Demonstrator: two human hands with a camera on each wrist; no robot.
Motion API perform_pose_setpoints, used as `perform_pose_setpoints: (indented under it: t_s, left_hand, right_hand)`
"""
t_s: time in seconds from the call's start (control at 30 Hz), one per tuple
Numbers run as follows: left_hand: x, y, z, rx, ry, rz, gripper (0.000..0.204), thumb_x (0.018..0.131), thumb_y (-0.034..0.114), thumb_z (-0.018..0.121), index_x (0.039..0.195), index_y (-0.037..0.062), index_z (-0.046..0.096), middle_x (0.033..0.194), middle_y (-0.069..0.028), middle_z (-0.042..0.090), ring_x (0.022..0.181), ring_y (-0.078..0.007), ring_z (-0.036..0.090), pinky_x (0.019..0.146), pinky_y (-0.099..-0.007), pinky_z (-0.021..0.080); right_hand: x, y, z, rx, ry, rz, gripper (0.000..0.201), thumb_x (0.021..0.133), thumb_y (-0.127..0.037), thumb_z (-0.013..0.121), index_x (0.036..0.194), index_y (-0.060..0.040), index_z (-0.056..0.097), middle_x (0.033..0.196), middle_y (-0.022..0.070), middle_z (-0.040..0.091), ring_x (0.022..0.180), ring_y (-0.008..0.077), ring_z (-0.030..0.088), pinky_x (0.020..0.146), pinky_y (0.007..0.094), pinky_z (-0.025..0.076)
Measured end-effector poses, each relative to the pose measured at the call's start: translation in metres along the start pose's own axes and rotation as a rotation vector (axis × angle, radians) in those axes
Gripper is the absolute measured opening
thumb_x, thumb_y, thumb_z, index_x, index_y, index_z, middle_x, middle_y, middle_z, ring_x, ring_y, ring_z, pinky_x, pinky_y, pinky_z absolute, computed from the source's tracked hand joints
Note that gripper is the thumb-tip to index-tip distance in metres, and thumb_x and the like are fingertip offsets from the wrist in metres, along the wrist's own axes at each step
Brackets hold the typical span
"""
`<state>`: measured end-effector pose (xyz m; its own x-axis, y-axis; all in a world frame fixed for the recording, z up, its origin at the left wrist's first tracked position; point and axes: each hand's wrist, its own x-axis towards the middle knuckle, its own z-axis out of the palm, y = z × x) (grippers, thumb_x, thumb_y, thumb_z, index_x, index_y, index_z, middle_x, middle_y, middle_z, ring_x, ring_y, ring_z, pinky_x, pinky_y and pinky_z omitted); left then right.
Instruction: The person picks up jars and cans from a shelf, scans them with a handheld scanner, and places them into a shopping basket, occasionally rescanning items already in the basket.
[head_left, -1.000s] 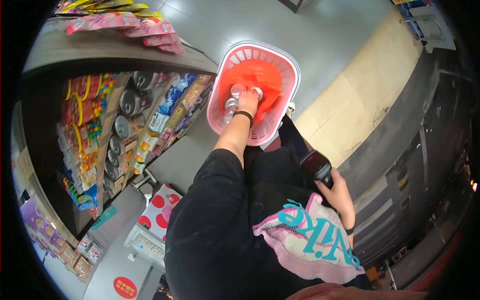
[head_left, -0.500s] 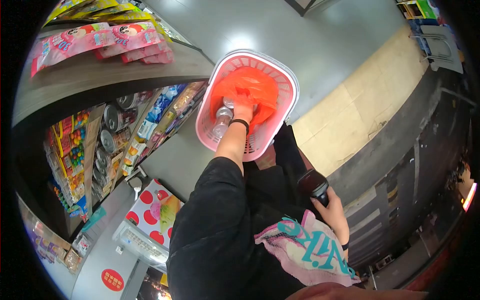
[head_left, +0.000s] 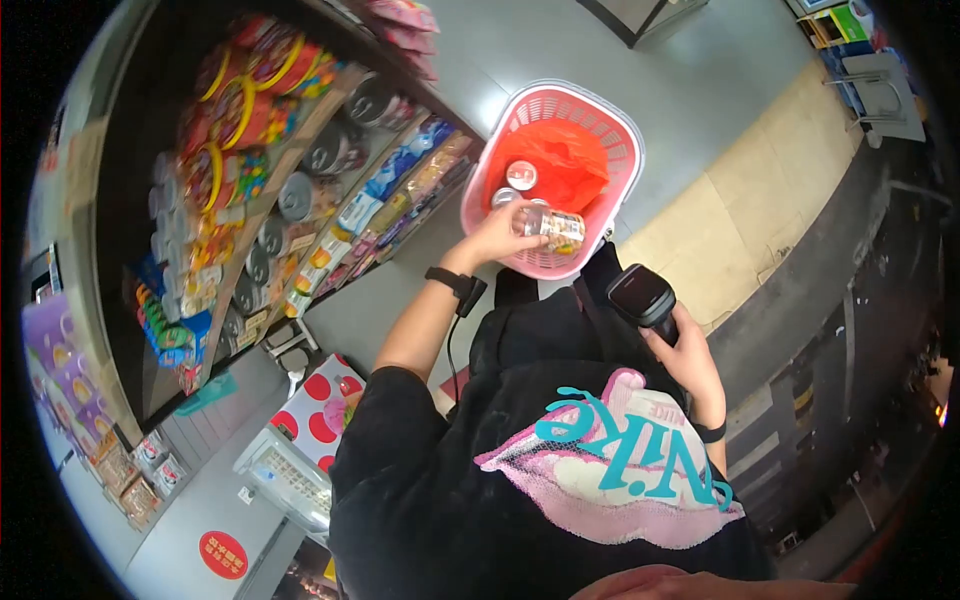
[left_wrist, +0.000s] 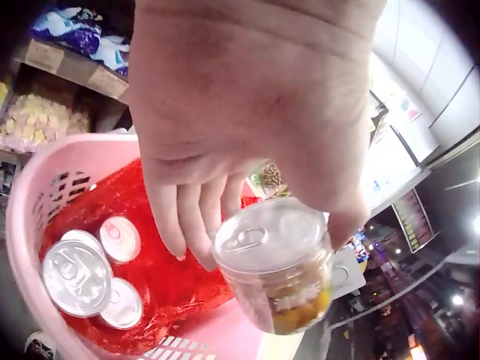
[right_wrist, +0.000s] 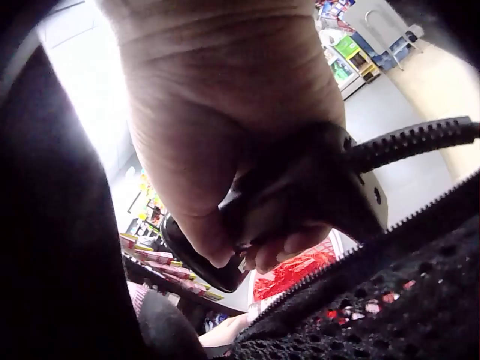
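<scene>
The left hand (head_left: 503, 233) grips a clear jar (head_left: 562, 232) with a ring-pull lid over the near side of the pink basket (head_left: 477, 190). In the left wrist view the jar (left_wrist: 276, 262) is tilted, colourful contents showing, between the thumb and fingers of the left hand (left_wrist: 255, 112). Several cans or jars with metal lids (left_wrist: 77, 277) lie on a red plastic bag (left_wrist: 172, 292) inside the basket. The right hand (head_left: 692, 362) holds a black handheld scanner (head_left: 642, 297); in the right wrist view its fingers curl round the handle, with a ribbed cable (right_wrist: 412, 142) coming off it.
Shelves of packaged snacks and jars (head_left: 300, 197) stand to the left of the basket. A white appliance with a red-dotted panel (head_left: 310, 405) is at lower left. Grey floor (head_left: 520, 40) and a beige tiled strip (head_left: 740, 210) lie beyond and right. A grey folding chair (head_left: 880, 95) stands at upper right.
The left hand has come up out of the basket with a jar, toward the body. The right hand still holds the scanner. The head view has shifted, bringing more of the left shelves into sight.
</scene>
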<state>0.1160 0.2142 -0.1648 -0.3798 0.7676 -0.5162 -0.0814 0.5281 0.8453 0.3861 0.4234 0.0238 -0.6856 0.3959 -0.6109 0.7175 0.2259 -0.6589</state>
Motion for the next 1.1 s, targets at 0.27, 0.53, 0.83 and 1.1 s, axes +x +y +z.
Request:
perform_pose_setpoints:
  t_s: [0.27,0.53,0.83,1.1]
  left_hand:
    - [-0.065,-0.022,-0.007,-0.097,-0.072,0.108,0.063,0.09,0.022,0.077,0.144,0.0022,0.05,0.123,-0.0153,0.063,0.114,-0.0219,0.062,0.099,-0.0371,0.051]
    - [-0.119,-0.003,-0.018,0.008,0.11,0.141,0.045,0.097,0.032,0.067,0.125,-0.0033,0.066,0.1,-0.0094,0.074,0.092,-0.0128,0.066,0.082,-0.0316,0.053]
    - [-0.146,-0.005,-0.03,0.03,0.181,-0.131,0.072,0.093,0.064,0.06,0.097,-0.0066,0.075,0.08,-0.0146,0.074,0.071,-0.0216,0.074,0.072,-0.033,0.056]
    - [-0.149,-0.003,-0.036,-0.016,0.169,-0.137,0.081,0.089,0.072,0.059,0.089,-0.008,0.073,0.074,-0.015,0.072,0.066,-0.022,0.075,0.064,-0.0304,0.057]
  right_hand:
    - [-0.015,-0.016,0.03,-0.033,0.03,-0.286,0.034,0.085,-0.016,0.076,0.106,0.0019,0.057,0.08,0.0165,0.061,0.074,0.026,0.06,0.071,0.0377,0.049]
    - [-0.033,-0.044,0.051,-0.123,-0.033,-0.37,0.033,0.083,-0.015,0.075,0.104,0.0035,0.057,0.082,0.0192,0.061,0.076,0.0284,0.06,0.074,0.0385,0.049]
    - [-0.043,-0.058,0.065,-0.223,-0.051,-0.464,0.034,0.082,-0.012,0.075,0.107,0.004,0.058,0.084,0.0198,0.061,0.076,0.0301,0.059,0.075,0.0395,0.049]
    - [-0.044,-0.058,0.07,-0.22,-0.041,-0.464,0.034,0.082,-0.012,0.076,0.107,0.0038,0.059,0.085,0.0203,0.062,0.076,0.0299,0.058,0.075,0.0397,0.049]
